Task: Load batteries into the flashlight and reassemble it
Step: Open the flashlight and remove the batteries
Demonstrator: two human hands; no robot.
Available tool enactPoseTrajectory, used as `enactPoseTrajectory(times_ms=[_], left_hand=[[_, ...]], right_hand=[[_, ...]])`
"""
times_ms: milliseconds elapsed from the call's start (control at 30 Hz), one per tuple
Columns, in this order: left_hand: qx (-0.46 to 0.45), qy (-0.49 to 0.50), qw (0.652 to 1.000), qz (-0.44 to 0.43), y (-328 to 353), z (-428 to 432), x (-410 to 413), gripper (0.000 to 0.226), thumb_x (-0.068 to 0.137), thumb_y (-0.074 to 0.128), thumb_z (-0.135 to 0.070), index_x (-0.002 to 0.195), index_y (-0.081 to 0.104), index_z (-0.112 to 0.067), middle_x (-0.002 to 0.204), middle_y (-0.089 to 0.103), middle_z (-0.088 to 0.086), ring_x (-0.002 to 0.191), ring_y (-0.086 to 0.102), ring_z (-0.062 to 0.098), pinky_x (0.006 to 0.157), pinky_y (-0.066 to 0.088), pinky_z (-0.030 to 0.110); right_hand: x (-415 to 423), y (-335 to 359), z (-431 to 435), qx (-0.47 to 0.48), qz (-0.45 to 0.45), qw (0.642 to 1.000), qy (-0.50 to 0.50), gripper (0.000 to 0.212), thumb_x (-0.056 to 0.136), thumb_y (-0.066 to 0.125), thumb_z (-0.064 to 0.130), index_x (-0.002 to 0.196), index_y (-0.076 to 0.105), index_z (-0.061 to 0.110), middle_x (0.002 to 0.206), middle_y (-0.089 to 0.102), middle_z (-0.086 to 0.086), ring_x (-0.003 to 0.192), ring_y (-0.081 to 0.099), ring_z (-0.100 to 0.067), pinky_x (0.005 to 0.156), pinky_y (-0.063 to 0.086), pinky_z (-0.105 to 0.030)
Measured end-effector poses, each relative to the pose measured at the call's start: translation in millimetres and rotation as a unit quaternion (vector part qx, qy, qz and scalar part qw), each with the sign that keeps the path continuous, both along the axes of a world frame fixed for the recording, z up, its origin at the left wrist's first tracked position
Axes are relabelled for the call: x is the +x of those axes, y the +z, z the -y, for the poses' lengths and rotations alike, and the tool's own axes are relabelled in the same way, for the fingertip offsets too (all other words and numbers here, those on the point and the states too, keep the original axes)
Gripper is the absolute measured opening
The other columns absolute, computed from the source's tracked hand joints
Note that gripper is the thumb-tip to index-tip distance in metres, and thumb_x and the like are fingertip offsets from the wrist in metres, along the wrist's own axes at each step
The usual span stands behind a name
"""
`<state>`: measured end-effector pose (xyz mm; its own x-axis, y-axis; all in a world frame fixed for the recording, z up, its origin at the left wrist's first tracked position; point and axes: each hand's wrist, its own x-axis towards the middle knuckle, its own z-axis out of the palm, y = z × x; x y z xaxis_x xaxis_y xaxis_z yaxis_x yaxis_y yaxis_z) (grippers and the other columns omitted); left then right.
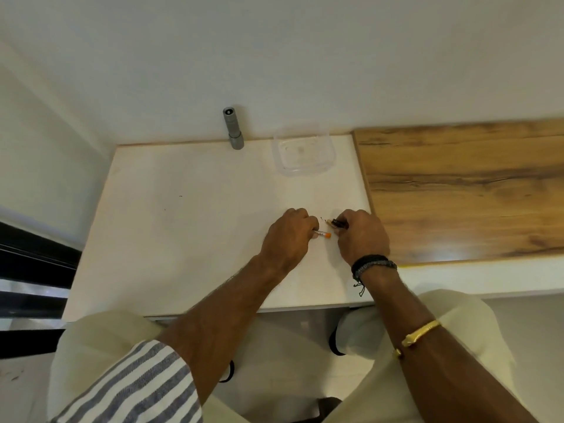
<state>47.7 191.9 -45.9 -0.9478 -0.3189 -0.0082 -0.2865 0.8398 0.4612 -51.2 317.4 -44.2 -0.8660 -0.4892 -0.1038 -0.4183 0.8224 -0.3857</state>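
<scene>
Battery (323, 234) mostly hidden inside left hand (288, 236).

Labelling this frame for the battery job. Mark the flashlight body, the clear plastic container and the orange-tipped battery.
flashlight body (233, 129): head view, middle of the grey barrel standing against the wall.
clear plastic container (331, 154): head view, its right rim.
orange-tipped battery (327, 235): head view, orange end sticking out of the left hand (288, 236).

One grey flashlight body (233, 129), upper centre. One clear plastic container (302, 152), upper centre-right. One orange-tipped battery (323, 234) at centre. One dark battery holder (338, 223), centre-right. Two hands: left hand (288, 236), right hand (363, 235). Three bracelets, right arm.
</scene>
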Motion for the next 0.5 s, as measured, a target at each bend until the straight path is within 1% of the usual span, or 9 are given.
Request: enactPoseTrajectory(times_ms=[133, 200, 267, 400, 433, 500], left_hand=[[-0.007, 0.028, 0.999, -0.044, 10, 12, -3, 0.020, 0.099, 0.057, -0.024, 0.108, 0.072, -0.013, 0.100, 0.067, 0.006, 0.089, 0.056, 0.018, 0.077, 0.052, 0.034], [-0.026, 0.044, 0.995, -0.081, 20, 23, -10, 0.020, 0.098, 0.059, -0.026, 0.103, 0.073, -0.014, 0.093, 0.066, 0.005, 0.084, 0.055, 0.019, 0.073, 0.051, 0.035], [-0.040, 0.061, 0.991, -0.114, 34, 35, -21, 0.019, 0.097, 0.061, -0.027, 0.101, 0.073, -0.013, 0.091, 0.065, 0.006, 0.083, 0.056, 0.021, 0.071, 0.050, 0.036], [-0.049, 0.089, 0.987, -0.122, 51, 65, -50, 0.021, 0.097, 0.060, -0.029, 0.105, 0.073, -0.014, 0.096, 0.065, 0.007, 0.087, 0.057, 0.023, 0.074, 0.051, 0.037], [-0.049, 0.100, 0.987, -0.120, 53, 72, -58, 0.021, 0.097, 0.060, -0.030, 0.105, 0.074, -0.015, 0.097, 0.064, 0.007, 0.089, 0.057, 0.022, 0.074, 0.051, 0.037], [-0.053, 0.133, 0.983, -0.112, 55, 85, -74, 0.019, 0.094, 0.065, -0.031, 0.104, 0.075, -0.019, 0.099, 0.061, 0.004, 0.090, 0.056, 0.020, 0.069, 0.047, 0.034]], right_hand=[[-12, 11, 11, -0.068, -0.003, 0.998, 0.006, 0.015, 0.094, 0.068, 0.017, 0.108, 0.075, 0.020, 0.105, 0.070, -0.004, 0.098, 0.065, -0.025, 0.070, 0.045, -0.030], [-23, 25, 25, -0.096, -0.013, 0.995, 0.024, 0.014, 0.095, 0.068, 0.019, 0.107, 0.075, 0.021, 0.107, 0.071, -0.003, 0.098, 0.065, -0.025, 0.073, 0.047, -0.031], [-35, 42, 43, -0.112, -0.022, 0.992, 0.050, 0.013, 0.094, 0.068, 0.020, 0.106, 0.075, 0.022, 0.107, 0.072, -0.002, 0.097, 0.066, -0.024, 0.075, 0.051, -0.033], [-68, 67, 85, -0.092, -0.055, 0.990, 0.089, 0.014, 0.095, 0.067, 0.021, 0.108, 0.074, 0.023, 0.107, 0.073, -0.002, 0.096, 0.066, -0.022, 0.073, 0.047, -0.029], [-76, 70, 96, -0.081, -0.060, 0.990, 0.097, 0.015, 0.096, 0.067, 0.021, 0.108, 0.074, 0.024, 0.109, 0.073, -0.002, 0.097, 0.067, -0.023, 0.075, 0.049, -0.030], [-90, 74, 114, -0.055, -0.064, 0.990, 0.113, 0.015, 0.096, 0.066, 0.021, 0.108, 0.074, 0.024, 0.109, 0.073, -0.002, 0.098, 0.067, -0.024, 0.081, 0.055, -0.035]])
